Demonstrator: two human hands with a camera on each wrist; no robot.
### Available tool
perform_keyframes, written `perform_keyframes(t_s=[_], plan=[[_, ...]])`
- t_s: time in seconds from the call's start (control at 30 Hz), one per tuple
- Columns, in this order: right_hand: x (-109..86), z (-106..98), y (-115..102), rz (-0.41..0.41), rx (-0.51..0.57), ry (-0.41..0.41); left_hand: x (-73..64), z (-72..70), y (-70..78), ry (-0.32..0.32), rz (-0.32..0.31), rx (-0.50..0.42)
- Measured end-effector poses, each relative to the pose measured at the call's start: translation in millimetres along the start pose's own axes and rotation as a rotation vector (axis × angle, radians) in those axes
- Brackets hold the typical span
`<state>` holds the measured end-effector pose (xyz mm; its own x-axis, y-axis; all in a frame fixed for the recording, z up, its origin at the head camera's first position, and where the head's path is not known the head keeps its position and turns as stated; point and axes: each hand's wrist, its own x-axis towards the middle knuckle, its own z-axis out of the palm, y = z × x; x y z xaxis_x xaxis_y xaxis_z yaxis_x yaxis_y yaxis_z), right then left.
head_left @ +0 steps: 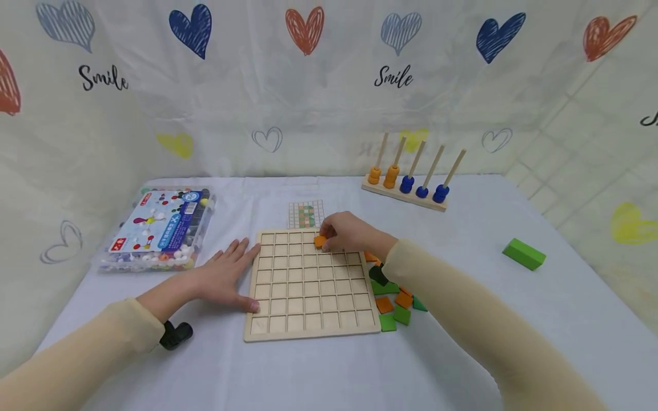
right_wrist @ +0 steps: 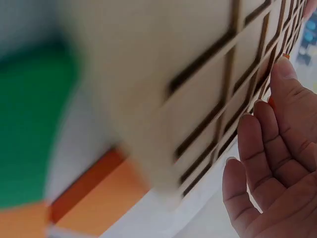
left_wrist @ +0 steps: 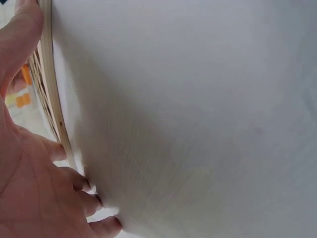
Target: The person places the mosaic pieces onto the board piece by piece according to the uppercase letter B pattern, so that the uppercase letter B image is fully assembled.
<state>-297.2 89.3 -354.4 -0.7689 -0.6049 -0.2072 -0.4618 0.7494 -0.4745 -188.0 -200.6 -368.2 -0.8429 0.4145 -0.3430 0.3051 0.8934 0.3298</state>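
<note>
A wooden grid board (head_left: 295, 291) lies flat in the middle of the table. Over its far row, my right hand (head_left: 349, 231) pinches an orange square tile (head_left: 320, 241) between thumb and fingers. In the right wrist view that hand (right_wrist: 277, 163) hangs beside the grid, its other fingers loosely bent. My left hand (head_left: 226, 277) rests spread at the board's left side, with the thumb and index finger touching its edge. The left wrist view shows this palm (left_wrist: 34, 183) along the board's rim (left_wrist: 58, 119). Just beyond the board is a small printed grid card (head_left: 305, 214) with coloured squares.
Loose green tiles (head_left: 388, 323) and orange tiles (head_left: 384, 305) lie at the board's right, partly under my right forearm. A clear box of coloured pieces (head_left: 154, 222) sits at the left. A peg-and-bead stand (head_left: 406, 194) is at the back; a green block (head_left: 524, 254) lies far right.
</note>
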Motion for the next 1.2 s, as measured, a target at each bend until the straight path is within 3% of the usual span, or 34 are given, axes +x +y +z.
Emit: perform_keyframes(t_s=[0.23, 0.4, 1.2], plan=[[14.1, 11.5, -28.0, -0.075, -0.057, -0.034, -0.5, 1.1, 0.4, 0.010, 0.006, -0.003], [18.6, 15.5, -36.2, -0.076, -0.080, -0.036, -1.2, 2.7, 1.1, 0.003, 0.005, -0.002], [22.5, 19.9, -41.1, -0.061, -0.057, -0.025, 0.3, 2.8, -1.0, 0.002, 0.008, 0.004]])
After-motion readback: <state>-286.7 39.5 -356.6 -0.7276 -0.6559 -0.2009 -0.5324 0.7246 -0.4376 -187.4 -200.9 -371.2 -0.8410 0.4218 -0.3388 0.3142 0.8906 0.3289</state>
